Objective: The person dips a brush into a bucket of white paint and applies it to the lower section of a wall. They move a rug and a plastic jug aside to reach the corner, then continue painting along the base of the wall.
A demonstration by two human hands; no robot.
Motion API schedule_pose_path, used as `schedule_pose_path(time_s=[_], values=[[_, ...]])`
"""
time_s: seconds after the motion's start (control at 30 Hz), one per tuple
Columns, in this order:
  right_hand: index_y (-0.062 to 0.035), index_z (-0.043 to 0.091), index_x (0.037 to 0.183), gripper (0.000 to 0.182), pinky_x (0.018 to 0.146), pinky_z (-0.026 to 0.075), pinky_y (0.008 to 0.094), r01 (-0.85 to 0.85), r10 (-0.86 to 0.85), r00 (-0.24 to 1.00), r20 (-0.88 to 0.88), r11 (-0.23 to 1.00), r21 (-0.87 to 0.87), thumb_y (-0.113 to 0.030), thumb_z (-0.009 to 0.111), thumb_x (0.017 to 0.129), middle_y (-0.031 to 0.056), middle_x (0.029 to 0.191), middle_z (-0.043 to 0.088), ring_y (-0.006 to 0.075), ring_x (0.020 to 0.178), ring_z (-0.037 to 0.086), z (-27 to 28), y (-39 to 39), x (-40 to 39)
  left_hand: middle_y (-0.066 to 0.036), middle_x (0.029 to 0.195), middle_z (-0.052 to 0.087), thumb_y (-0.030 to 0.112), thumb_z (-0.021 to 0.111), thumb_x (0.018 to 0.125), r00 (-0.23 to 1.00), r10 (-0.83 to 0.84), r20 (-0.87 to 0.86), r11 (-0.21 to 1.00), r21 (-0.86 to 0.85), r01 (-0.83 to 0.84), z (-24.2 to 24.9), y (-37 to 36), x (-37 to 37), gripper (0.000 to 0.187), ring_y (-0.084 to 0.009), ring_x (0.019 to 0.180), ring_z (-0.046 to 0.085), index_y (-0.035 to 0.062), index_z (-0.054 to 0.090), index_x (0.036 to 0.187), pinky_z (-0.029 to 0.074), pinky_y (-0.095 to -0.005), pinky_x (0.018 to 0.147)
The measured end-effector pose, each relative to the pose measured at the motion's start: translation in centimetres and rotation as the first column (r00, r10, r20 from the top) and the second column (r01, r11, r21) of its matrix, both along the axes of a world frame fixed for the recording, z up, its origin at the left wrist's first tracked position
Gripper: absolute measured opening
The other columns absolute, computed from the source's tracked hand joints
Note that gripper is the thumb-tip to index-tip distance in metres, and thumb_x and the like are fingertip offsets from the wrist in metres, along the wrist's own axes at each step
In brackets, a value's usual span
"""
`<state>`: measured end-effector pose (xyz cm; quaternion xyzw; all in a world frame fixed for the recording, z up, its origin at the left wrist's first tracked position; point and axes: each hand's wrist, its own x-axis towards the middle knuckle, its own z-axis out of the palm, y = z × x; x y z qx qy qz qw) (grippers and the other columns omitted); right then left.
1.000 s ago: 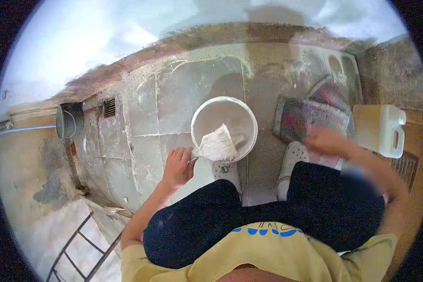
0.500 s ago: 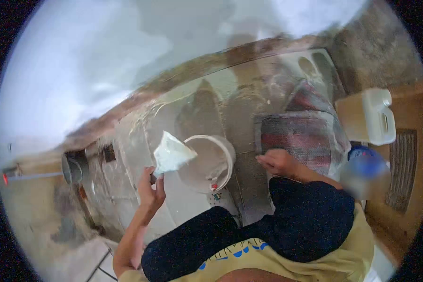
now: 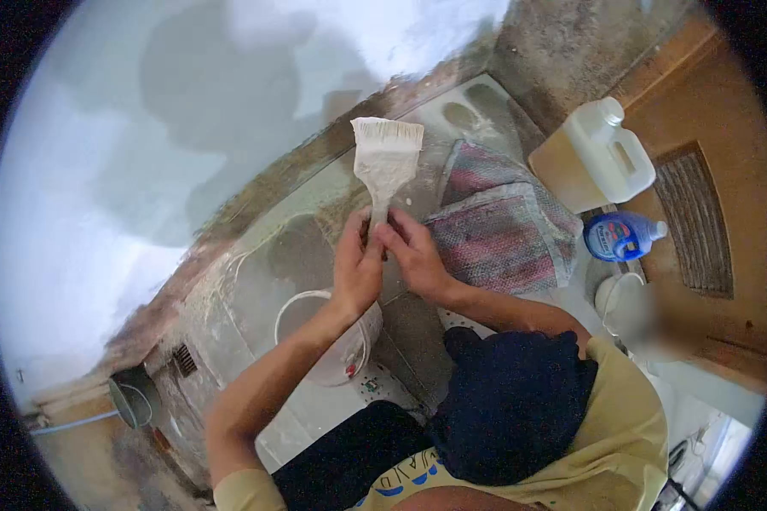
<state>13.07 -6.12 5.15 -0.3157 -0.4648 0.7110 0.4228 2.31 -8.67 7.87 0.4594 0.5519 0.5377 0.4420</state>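
A wide flat paintbrush points up and away from me, its bristles and ferrule coated in white paint. My left hand is wrapped round the lower handle. From the other side, the fingers of my right hand close on the same handle, close to my left fingertips. Below my left forearm, a white bucket stands on the floor, partly hidden by that arm. A small red spot shows at its near rim.
A woven striped sack lies right of my hands. Beyond it stand a jug of yellowish liquid, a blue bottle and a small white pail, near a wooden door. A dark bucket sits far left, below the partly white wall.
My left hand has swung the brush from over the bucket up and right, turning its bristles away from me. My right hand has come across to grip the handle. The view has shifted right.
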Motion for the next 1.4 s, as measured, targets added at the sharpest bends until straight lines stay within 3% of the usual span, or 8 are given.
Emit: schedule_pose_path(time_s=[0.23,0.37,0.43,0.5,0.97,1.17,1.3,1.4], values=[[0.0024,0.055,0.094,0.016,0.068,0.045,0.0253,0.244,-0.315,0.897,0.31,0.938,0.248,-0.013,0.051,0.092,0.0048,0.08,0.059,0.0102,0.075,0.056,-2.0,3.7,3.3,-0.007,0.089,0.067,0.02,0.063,0.087,0.961,-0.107,-0.256,0.956,-0.291,0.028,-0.9,1.8,0.1,0.028,-0.0109,0.077,0.059,-0.0021,0.065,0.104,0.048,-0.0255,0.069],[0.0023,0.054,0.099,0.021,0.062,0.047,0.0363,0.49,-0.513,0.8,0.311,0.858,0.157,-0.017,0.05,0.092,0.0138,0.079,0.059,0.0249,0.07,0.062,-4.8,11.0,6.5,-0.007,0.083,0.066,0.014,0.063,0.085,0.943,-0.149,-0.297,0.968,-0.24,0.077,4.5,-1.2,-0.9,0.024,-0.0105,0.073,0.059,-0.0016,0.064,0.102,0.047,-0.0252,0.068],[0.0025,0.053,0.101,0.018,0.062,0.048,0.0428,0.403,-0.758,0.494,0.426,0.634,0.66,-0.012,0.048,0.091,0.0218,0.083,0.06,0.0387,0.07,0.061,-6.4,15.9,9.8,-0.009,0.086,0.066,0.012,0.064,0.084,0.92,-0.235,-0.313,0.913,-0.396,0.098,8.6,-3.4,-2.4,0.021,-0.012,0.074,0.059,-0.0017,0.065,0.1,0.047,-0.0256,0.069],[0.0022,0.051,0.098,0.016,0.065,0.047,0.049,0.293,-0.823,0.379,0.423,0.54,0.789,-0.011,0.048,0.089,0.0263,0.088,0.058,0.0457,0.077,0.057,-5.6,20.0,12.6,-0.01,0.085,0.065,0.008,0.064,0.083,0.891,-0.258,-0.374,0.935,-0.328,0.133,10.5,-6.4,-4.4,0.017,-0.0136,0.074,0.058,-0.0023,0.065,0.097,0.046,-0.0253,0.07],[0.004,0.054,0.086,0.014,0.058,0.051,0.048,0.239,-0.841,0.108,0.531,0.54,0.807,-0.009,0.049,0.084,0.0255,0.075,0.06,0.043,0.07,0.062,-6.2,34.1,12.4,-0.008,0.08,0.064,0.017,0.057,0.089,0.877,0.078,-0.474,0.79,-0.507,-0.344,23.1,-18.9,-6.6,0.022,-0.0133,0.07,0.056,-0.0016,0.066,0.096,0.046,-0.0283,0.067],[0.0042,0.055,0.085,0.013,0.066,0.052,0.0474,0.142,-0.783,0.066,0.618,0.62,0.771,-0.007,0.048,0.083,0.0233,0.079,0.062,0.0394,0.074,0.063,-5.3,29.4,9.9,-0.009,0.089,0.064,0.02,0.058,0.09,0.874,-0.014,-0.485,0.774,-0.559,-0.298,21.4,-19.2,-5.8,0.025,-0.0164,0.077,0.058,-0.0018,0.063,0.1,0.046,-0.0291,0.069],[0.0024,0.057,0.082,0.015,0.065,0.051,0.0505,0.202,-0.875,0.006,0.484,0.475,0.856,-0.011,0.05,0.084,0.0249,0.077,0.061,0.0426,0.073,0.061,-4.9,33.4,13.7,-0.009,0.092,0.063,0.023,0.057,0.091,0.844,-0.1,-0.527,0.768,-0.58,-0.271,21.2,-19.5,-5.6,0.028,-0.0167,0.08,0.058,-0.0021,0.061,0.103,0.047,-0.0293,0.069],[0.0054,0.056,0.089,0.018,0.07,0.051,0.049,0.201,-0.729,0.084,0.679,0.68,0.705,-0.009,0.046,0.084,0.0275,0.088,0.061,0.0424,0.082,0.062,-2.6,33.4,12.2,-0.007,0.091,0.063,0.027,0.057,0.091,0.734,-0.293,-0.613,0.786,-0.591,-0.181,20.9,-20.1,-6.7,0.031,-0.0147,0.074,0.056,-0.0014,0.061,0.104,0.045,-0.0278,0.066]])
